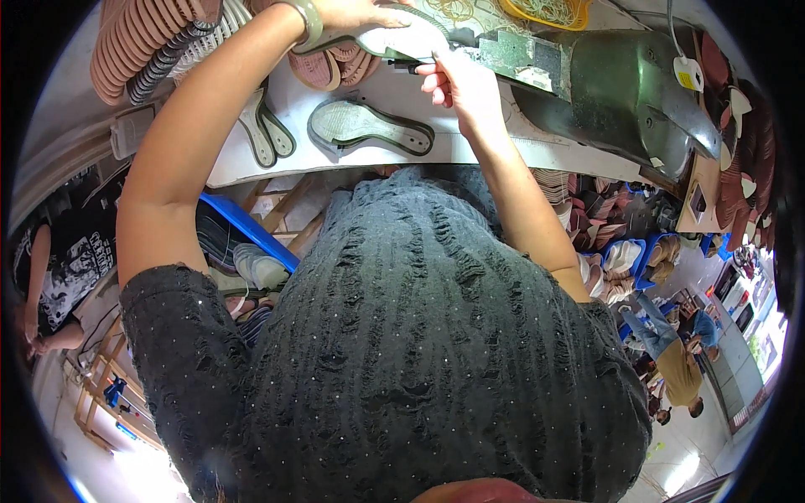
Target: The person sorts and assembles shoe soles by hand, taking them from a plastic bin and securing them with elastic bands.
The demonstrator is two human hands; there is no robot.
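Note:
A pale shoe sole (411, 40) with a dark edge lies against the work plate of a dark green machine (629, 92). My left hand (352, 13), partly cut off by the upper edge, holds the sole's left part with thumb and fingers stretched along it. At the other end, my right hand (461, 84) pinches the near edge between thumb and index finger, its other fingers curled below. Nearer to me on the white table, a light sole with a dark rim (369, 127) lies flat. Further left, more dark-edged soles (267, 134) hang over the table edge.
Stacked brown soles (138, 42) stand at the upper left, with pink soles (331, 71) behind my work. A yellow basket (549, 12) of thread is at the back. Blue bins (646, 260) of shoe parts stand right. Other people (671, 360) are at the far right and left.

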